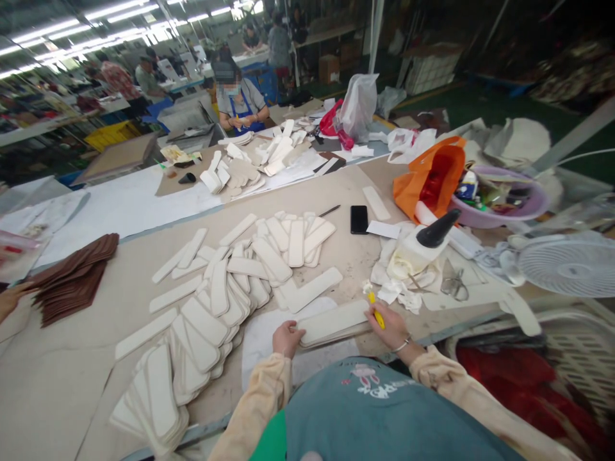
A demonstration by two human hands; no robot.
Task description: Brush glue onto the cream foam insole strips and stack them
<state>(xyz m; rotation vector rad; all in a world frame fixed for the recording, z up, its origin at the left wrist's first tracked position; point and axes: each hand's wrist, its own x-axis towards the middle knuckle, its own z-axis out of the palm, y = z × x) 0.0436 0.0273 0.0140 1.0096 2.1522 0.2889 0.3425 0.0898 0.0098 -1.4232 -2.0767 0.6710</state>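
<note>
In front of my body lies a small stack of long white strips [331, 324] with rounded ends, on a white sheet [259, 346]. My left hand [287, 338] is closed at the stack's left end, thumb and fingers pinching the strip's edge. At the right end, my right hand [391, 328] is closed around a yellow-handled brush [377, 310], its whitish tip pointing up and away from me. Beyond my left hand spreads a big overlapping pile of similar white strips [216, 288]. To the right of my right hand stands a white bottle [416, 253] with a black spout, among crumpled white scraps [401, 296].
A black phone [359, 219] lies beyond the strips. Brown pieces [77, 275] are stacked at left, touched by another person's hand [12, 301]. At right are an orange bag [408, 186], a purple basin [485, 219] and a fan [569, 266]. A co-worker [240, 102] sits across the table.
</note>
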